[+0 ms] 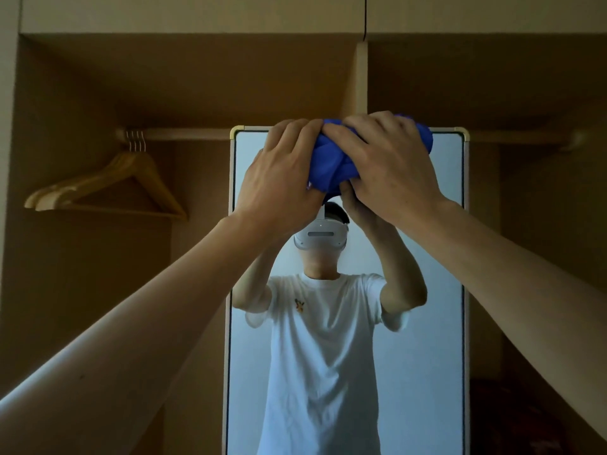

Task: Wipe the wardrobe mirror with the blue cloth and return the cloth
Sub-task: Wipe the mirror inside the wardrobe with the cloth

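Observation:
A tall mirror (423, 323) with a pale frame stands in the middle of an open wooden wardrobe. The bunched blue cloth (331, 162) is held against the mirror's top edge. My left hand (282, 172) grips the cloth's left side, its fingers curled over the top. My right hand (387, 165) grips the right side and covers most of the cloth. Both arms reach up and forward. The mirror reflects a person in a white T-shirt with raised arms.
Several wooden hangers (108, 188) hang from a rail (184, 134) in the wardrobe's left bay. A vertical divider (360, 77) rises behind the mirror's top. The right bay (532, 224) is dark, with a rail across it.

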{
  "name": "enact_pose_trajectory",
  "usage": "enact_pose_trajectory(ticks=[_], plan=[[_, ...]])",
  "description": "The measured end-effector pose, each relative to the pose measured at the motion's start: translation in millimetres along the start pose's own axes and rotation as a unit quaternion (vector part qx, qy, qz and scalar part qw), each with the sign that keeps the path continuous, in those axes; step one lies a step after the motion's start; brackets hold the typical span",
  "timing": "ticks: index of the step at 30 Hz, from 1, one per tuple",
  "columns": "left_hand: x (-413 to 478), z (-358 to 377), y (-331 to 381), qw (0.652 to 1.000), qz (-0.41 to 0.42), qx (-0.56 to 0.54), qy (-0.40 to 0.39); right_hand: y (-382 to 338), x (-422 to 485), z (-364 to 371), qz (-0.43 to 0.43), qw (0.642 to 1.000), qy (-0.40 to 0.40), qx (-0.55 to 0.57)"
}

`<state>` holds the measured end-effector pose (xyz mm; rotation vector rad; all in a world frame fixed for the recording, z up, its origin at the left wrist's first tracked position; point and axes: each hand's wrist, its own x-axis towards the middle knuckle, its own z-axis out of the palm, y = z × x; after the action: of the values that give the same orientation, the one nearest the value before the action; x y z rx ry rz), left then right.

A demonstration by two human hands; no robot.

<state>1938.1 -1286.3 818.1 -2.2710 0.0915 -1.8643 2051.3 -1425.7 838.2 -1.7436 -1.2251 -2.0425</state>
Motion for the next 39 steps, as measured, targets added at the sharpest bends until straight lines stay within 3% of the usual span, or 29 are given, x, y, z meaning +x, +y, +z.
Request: enact_pose_trajectory(ticks=[18, 39], plan=[[-66, 19, -1, 0.998, -0.022, -0.025, -0.044, -38, -59, 14, 0.031, 0.998, -0.016, 0.044], [-294, 47, 58, 0.974, -0.133, -0.098, -0.157, -152, -274, 11, 0.061, 0.989, -0.098, 0.088]])
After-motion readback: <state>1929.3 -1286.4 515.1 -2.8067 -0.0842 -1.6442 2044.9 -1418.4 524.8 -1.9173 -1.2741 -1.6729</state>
